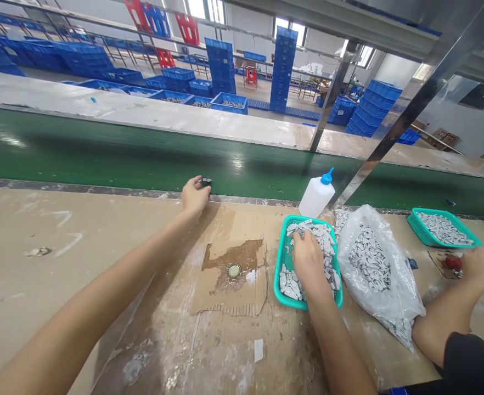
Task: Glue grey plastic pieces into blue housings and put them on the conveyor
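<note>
My left hand [195,196] is at the near edge of the green conveyor belt [143,156], its fingers closed on a small dark piece [206,181]. Over on the right, my right hand [308,258] reaches into a teal basket [280,293] of small grey-white pieces [291,285]; its fingertips are bent down among them, and what they hold is hidden. Between my hands lies a torn cardboard piece [229,304] with wet brown stains and a small round cap [234,271] on it.
A white bottle [316,196] with a blue nozzle stands behind the basket. Right of it lies a clear bag [402,291] of pieces. Another person's hand [478,266] works near a second teal basket [425,236]. Metal posts [332,99] rise beyond the bottle.
</note>
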Tool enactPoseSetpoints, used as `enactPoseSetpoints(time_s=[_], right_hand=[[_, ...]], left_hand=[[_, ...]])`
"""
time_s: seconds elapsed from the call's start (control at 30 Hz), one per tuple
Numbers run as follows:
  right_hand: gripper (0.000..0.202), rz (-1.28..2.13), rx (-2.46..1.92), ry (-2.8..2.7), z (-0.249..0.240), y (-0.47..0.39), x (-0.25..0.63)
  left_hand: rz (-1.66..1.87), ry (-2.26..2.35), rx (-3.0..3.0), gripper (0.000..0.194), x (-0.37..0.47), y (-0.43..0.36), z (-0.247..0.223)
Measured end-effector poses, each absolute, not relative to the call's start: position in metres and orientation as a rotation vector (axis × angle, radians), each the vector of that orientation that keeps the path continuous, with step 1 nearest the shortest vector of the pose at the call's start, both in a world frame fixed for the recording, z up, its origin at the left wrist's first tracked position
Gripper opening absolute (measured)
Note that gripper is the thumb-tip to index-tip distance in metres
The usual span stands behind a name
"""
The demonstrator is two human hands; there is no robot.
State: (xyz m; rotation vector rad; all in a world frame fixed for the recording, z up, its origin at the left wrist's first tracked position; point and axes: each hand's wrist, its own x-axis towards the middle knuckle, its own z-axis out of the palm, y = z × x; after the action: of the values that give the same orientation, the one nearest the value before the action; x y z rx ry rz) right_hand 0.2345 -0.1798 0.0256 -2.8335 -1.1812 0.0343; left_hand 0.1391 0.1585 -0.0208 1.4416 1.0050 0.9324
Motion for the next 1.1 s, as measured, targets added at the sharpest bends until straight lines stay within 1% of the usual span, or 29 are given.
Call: enactPoseSetpoints(time_s=[0.03,0.1,0.3,0.4,0.63,0.73,0.87,0.9,1.0,1.1], right_hand=[[0.034,0.046,-2.846,-1.186,0.027,-0.179,0.235],[0.032,0.066,-2.872,-1.195,0.029,-0.178,0.235],[0.036,0.061,-2.914,-1.212,0.03,-0.174,0.23],[0.038,0.05,-2.862,-1.28,0.029,-0.172,0.226],[0.032,0.103,-2.661,-1.31,0.023,-0.177,0.229],[0.028,0.136,-2.55,-1.246,0.02,-0.18,0.235],[0.017,0.148,-2.336,-1.11,0.021,-0.185,0.245],[0.018,0.158,-2.275,-1.072,0.023,-0.186,0.247],[0.037,0.217,-2.107,-1.009,0.032,-0.188,0.248],[0.045,0.449,-1.774,-0.892,0.044,-0.186,0.239]], left_hand=[[0.927,1.028,1.47,0.056,0.136,0.155,-0.022],[0.921,1.058,1.511,0.055,0.132,0.153,-0.018],[0.926,1.039,1.614,0.036,0.127,0.173,0.015],[0.905,0.994,1.66,0.03,0.121,0.156,0.021],[0.846,0.824,1.687,0.021,0.091,0.085,-0.002],[0.902,0.845,1.568,0.016,0.076,0.079,-0.014],[1.008,0.848,1.31,0.013,0.067,0.086,-0.025],[1.023,0.831,1.248,0.013,0.066,0.088,-0.026],[1.041,0.759,1.095,0.014,0.067,0.092,-0.025],[1.04,0.699,0.987,0.012,0.067,0.093,-0.021]])
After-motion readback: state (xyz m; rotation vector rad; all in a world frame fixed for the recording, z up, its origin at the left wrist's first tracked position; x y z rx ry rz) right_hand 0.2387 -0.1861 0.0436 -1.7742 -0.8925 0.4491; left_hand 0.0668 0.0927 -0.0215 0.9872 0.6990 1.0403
